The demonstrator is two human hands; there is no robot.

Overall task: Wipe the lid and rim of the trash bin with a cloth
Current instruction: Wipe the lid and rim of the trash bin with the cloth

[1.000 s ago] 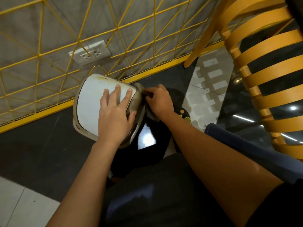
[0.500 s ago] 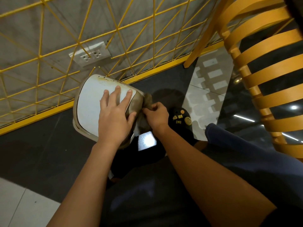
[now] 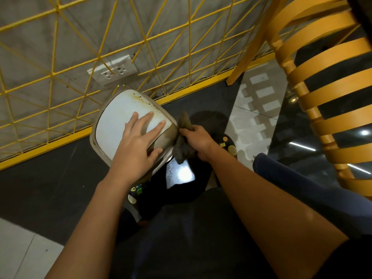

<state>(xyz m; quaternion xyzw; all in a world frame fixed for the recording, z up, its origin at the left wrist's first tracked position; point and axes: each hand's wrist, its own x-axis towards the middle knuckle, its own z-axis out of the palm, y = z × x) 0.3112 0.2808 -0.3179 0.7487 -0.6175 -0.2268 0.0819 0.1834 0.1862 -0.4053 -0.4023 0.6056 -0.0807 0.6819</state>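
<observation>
Drawn down the right edge of the lid (image 3: pixel 118 121) since a second ago, the right hand (image 3: pixel 198 142) is now seen lower along that side, with more of the dark cloth (image 3: pixel 184 137) showing bunched above the knuckles. The cloth is gripped in curled fingers and thumb and is pressed against the lid's outer edge. The left hand (image 3: pixel 138 146) is laid flat on the pale top panel, fingers spread and thumb hooked over the near edge, so that the tilted lid is steadied against the wiping. Brown stains are visible along the far border of the panel, beyond the fingertips. Beneath the lid, the dark body of the trash bin (image 3: pixel 161 190) is only partly seen, and how much of its rim is exposed cannot be told. The bin is stood on a dark floor (image 3: pixel 50 188), close against a yellow lattice railing (image 3: pixel 100 55), behind which a wall socket (image 3: pixel 113 70) is mounted. A yellow slatted chair (image 3: pixel 332 97) is placed to the right.

The step in hand is judged to be the wiping of the lid's edge. It would be done well if the cloth were kept wrapped over the lip so that both faces are caught in one pass, if the pressure were met by the bracing palm, and if the stained far border and the rim below were reached with a clean fold.
</observation>
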